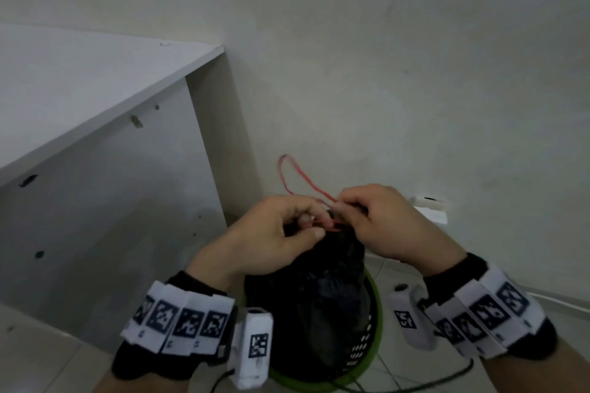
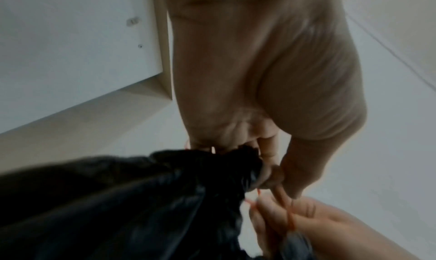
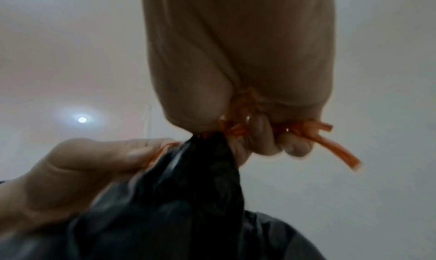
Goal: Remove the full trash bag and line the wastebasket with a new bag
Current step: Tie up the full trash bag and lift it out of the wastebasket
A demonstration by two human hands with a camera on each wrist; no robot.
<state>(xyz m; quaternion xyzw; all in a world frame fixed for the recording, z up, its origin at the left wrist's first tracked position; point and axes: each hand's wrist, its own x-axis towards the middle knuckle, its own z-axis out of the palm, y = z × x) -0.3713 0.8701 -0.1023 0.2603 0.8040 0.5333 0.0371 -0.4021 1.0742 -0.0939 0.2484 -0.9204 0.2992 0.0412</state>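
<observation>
A full black trash bag [image 1: 322, 290] stands in a green perforated wastebasket [image 1: 372, 338], its neck gathered at the top. A red drawstring [image 1: 293, 169] loops up from the neck toward the wall. My left hand [image 1: 287, 226] pinches the gathered neck and the drawstring from the left. My right hand [image 1: 367, 214] pinches the drawstring from the right, just above the neck. In the left wrist view the bag [image 2: 122, 204] fills the lower left and my fingers [image 2: 269, 152] curl at its neck. The right wrist view shows orange-red string ends [image 3: 335, 148] sticking out past my curled fingers [image 3: 264, 135].
A white desk or cabinet [image 1: 95, 99] with a side panel stands close on the left. A plain wall [image 1: 415, 73] rises right behind the basket. The floor [image 1: 38, 357] is tiled, and a dark cable [image 1: 431, 383] runs across it at the bottom.
</observation>
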